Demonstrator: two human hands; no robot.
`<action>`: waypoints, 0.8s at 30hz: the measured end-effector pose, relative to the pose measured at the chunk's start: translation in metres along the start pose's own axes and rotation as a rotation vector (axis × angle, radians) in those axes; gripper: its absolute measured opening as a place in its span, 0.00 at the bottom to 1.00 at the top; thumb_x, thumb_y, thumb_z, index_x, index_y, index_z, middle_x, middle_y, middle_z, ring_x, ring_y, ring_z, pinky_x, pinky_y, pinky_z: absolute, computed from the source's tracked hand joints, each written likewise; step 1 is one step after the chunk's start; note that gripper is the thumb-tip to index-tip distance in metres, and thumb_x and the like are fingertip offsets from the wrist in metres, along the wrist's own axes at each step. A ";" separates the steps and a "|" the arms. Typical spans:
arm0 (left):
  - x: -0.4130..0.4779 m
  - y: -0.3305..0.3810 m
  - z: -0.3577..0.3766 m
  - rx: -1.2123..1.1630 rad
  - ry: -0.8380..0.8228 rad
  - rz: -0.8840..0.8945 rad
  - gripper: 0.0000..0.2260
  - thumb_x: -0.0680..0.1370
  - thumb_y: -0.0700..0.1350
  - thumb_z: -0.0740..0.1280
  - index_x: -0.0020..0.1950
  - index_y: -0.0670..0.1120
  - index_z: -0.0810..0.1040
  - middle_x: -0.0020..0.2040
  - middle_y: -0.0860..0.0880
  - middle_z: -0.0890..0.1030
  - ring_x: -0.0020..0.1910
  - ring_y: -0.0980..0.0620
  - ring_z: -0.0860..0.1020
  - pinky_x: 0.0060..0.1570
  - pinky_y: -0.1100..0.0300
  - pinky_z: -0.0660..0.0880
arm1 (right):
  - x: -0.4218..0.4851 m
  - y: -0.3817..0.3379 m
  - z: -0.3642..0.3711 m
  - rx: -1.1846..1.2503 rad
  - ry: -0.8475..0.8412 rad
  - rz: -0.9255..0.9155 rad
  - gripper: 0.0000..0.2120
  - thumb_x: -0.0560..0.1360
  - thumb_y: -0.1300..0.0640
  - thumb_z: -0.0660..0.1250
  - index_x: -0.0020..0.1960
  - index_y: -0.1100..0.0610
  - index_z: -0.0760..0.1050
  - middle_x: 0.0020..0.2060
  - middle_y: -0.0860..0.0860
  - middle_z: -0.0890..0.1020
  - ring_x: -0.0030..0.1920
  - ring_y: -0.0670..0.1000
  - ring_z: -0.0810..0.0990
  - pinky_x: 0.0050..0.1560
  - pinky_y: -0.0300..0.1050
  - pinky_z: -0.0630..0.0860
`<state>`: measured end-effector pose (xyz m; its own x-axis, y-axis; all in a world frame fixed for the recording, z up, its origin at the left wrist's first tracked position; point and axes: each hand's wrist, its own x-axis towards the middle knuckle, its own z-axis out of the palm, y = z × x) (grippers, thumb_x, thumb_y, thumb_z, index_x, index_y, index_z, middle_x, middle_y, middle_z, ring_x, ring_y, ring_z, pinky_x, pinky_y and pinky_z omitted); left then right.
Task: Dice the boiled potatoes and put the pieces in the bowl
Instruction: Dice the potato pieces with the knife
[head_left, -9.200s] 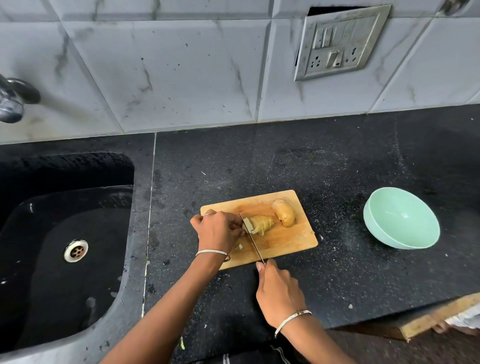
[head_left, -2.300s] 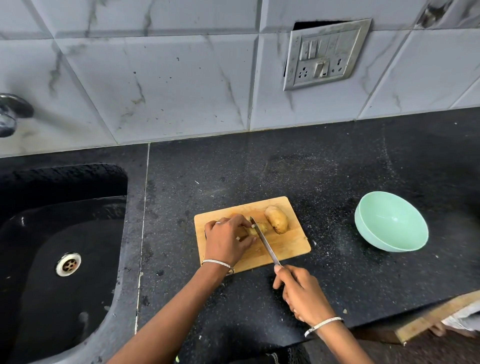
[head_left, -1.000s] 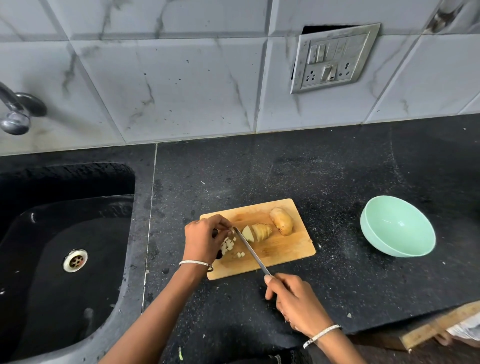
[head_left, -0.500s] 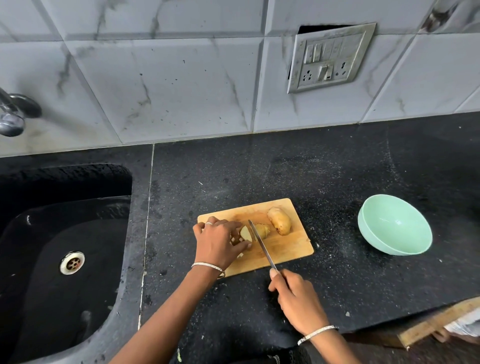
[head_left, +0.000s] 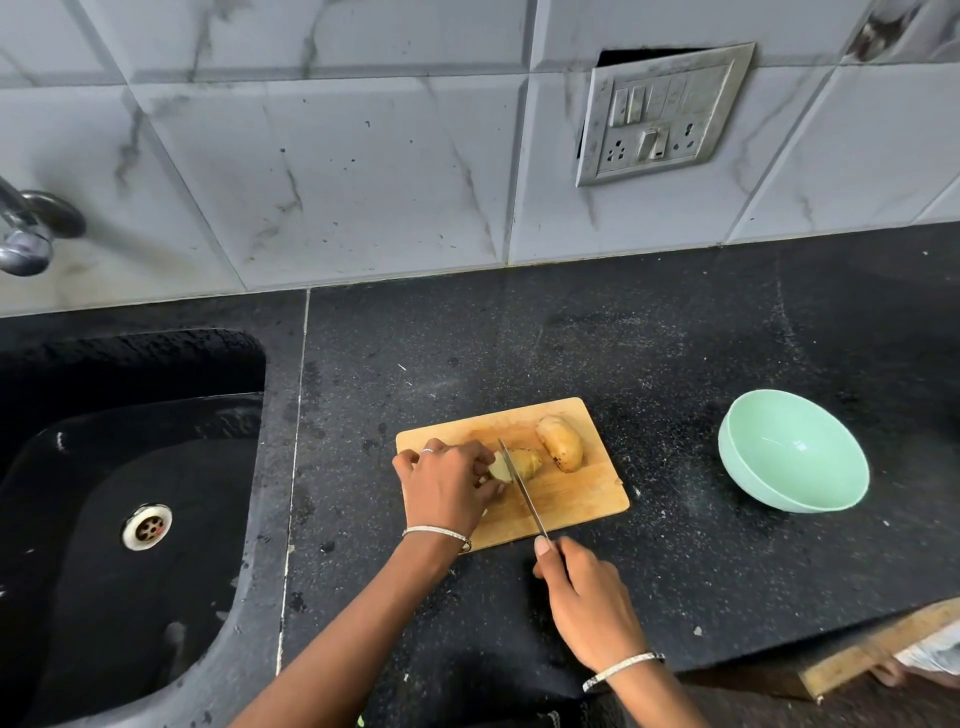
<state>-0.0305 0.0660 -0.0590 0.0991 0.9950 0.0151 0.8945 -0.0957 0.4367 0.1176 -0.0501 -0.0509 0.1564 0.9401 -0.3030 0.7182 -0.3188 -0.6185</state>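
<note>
A wooden cutting board (head_left: 566, 493) lies on the black counter. On it rests a partly cut potato (head_left: 524, 464), and a whole potato (head_left: 560, 442) lies just behind it to the right. My left hand (head_left: 447, 486) grips the cut end of the partly cut potato and hides the diced bits beneath it. My right hand (head_left: 584, 597) holds a knife (head_left: 522, 491) by its handle, with the blade set across that potato beside my left fingers. The mint-green bowl (head_left: 792, 457) stands empty to the right of the board.
A black sink (head_left: 130, 519) with a metal drain takes up the left side, with a tap (head_left: 26, 234) above it. The tiled wall carries a switch plate (head_left: 660, 114). A wooden edge (head_left: 883, 649) sticks out at the lower right.
My left hand moved right from the pile of diced bits onto the potato's cut end. The knife blade came down across the potato next to my fingers.
</note>
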 end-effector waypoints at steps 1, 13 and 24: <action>0.000 -0.001 0.001 -0.003 0.016 0.003 0.14 0.69 0.58 0.73 0.53 0.58 0.78 0.43 0.60 0.82 0.56 0.55 0.73 0.54 0.52 0.56 | 0.000 0.000 0.000 -0.011 -0.004 -0.001 0.21 0.82 0.41 0.49 0.47 0.52 0.75 0.39 0.47 0.80 0.44 0.50 0.79 0.48 0.51 0.74; 0.001 -0.018 -0.002 -0.032 0.013 0.006 0.13 0.65 0.60 0.76 0.44 0.58 0.79 0.42 0.60 0.80 0.51 0.56 0.73 0.47 0.55 0.54 | 0.001 0.001 0.002 -0.060 -0.028 0.003 0.21 0.83 0.42 0.49 0.49 0.53 0.75 0.44 0.47 0.82 0.48 0.51 0.79 0.49 0.50 0.73; 0.008 -0.017 0.004 -0.013 0.039 0.078 0.19 0.66 0.61 0.75 0.53 0.58 0.76 0.41 0.60 0.79 0.51 0.55 0.74 0.51 0.53 0.55 | -0.001 0.000 0.005 -0.071 -0.030 0.007 0.20 0.83 0.41 0.47 0.48 0.52 0.72 0.46 0.48 0.82 0.50 0.52 0.79 0.51 0.51 0.74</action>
<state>-0.0428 0.0754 -0.0700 0.1510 0.9849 0.0842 0.8791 -0.1727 0.4443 0.1139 -0.0511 -0.0540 0.1420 0.9336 -0.3290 0.7639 -0.3147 -0.5634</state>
